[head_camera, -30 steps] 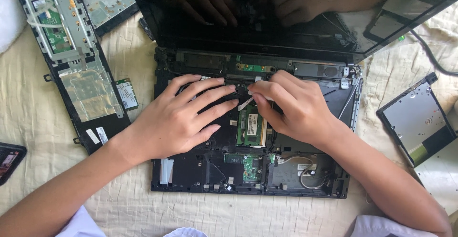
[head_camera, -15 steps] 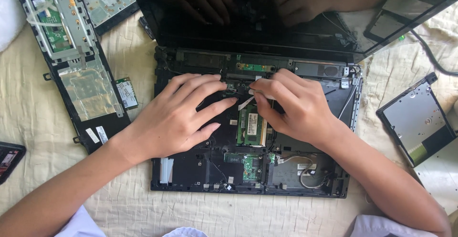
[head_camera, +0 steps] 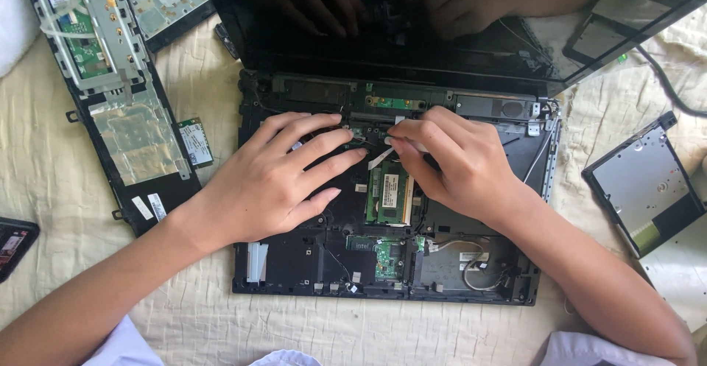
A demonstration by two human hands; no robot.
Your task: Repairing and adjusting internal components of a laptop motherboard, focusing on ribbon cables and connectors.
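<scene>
My left hand (head_camera: 276, 182) lies flat with fingers spread on the opened laptop base (head_camera: 390, 189), its fingertips near the back edge. My right hand (head_camera: 456, 163) curls beside it, fingertips pinching a thin white ribbon cable (head_camera: 381, 157) just above the green memory stick (head_camera: 389, 193). The laptop sits on a cream bedsheet (head_camera: 199, 314). A removed top cover (head_camera: 110, 93) lies to the left, a disc drive (head_camera: 644, 182) to the right.

Head cam, looking straight down

Single view from the person's head, pretty close over the opened laptop base (head_camera: 383, 189) on the cloth; both forearms enter from the near edge.
</scene>
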